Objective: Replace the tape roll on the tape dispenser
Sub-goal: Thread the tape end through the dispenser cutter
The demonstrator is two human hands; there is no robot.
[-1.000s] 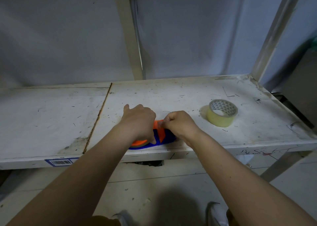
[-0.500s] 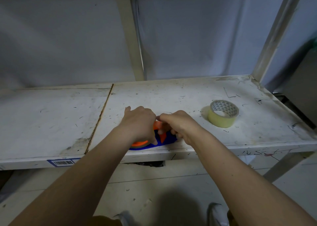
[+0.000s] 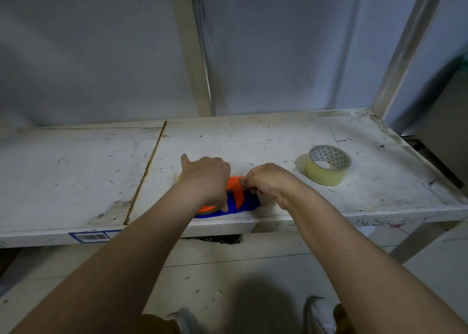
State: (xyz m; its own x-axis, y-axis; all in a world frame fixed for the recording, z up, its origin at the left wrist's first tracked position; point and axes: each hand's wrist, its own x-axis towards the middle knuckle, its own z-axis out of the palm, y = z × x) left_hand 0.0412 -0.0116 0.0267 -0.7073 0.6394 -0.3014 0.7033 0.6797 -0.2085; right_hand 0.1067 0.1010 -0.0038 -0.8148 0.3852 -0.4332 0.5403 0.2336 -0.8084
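Note:
A blue and orange tape dispenser [image 3: 236,199] lies near the front edge of the white shelf [image 3: 76,171]. My left hand [image 3: 206,179] covers its left part and presses down on it, so most of the dispenser is hidden. My right hand [image 3: 268,181] is closed on the dispenser's right side, fingertips pinched at the orange piece. Whether a roll sits in the dispenser is hidden under my hands. A yellowish tape roll [image 3: 328,164] with a patterned core lies flat on the shelf to the right, apart from both hands.
The shelf is scuffed, with a seam [image 3: 147,171] left of my hands and a barcode label [image 3: 92,237] on its front lip. Metal uprights [image 3: 195,54] stand behind and at the right [image 3: 402,47]. My shoes [image 3: 320,316] show on the floor below.
My right hand has shifted slightly on the dispenser's orange piece, fingers working at it. My left hand stays pressed on the dispenser. The loose roll has not moved.

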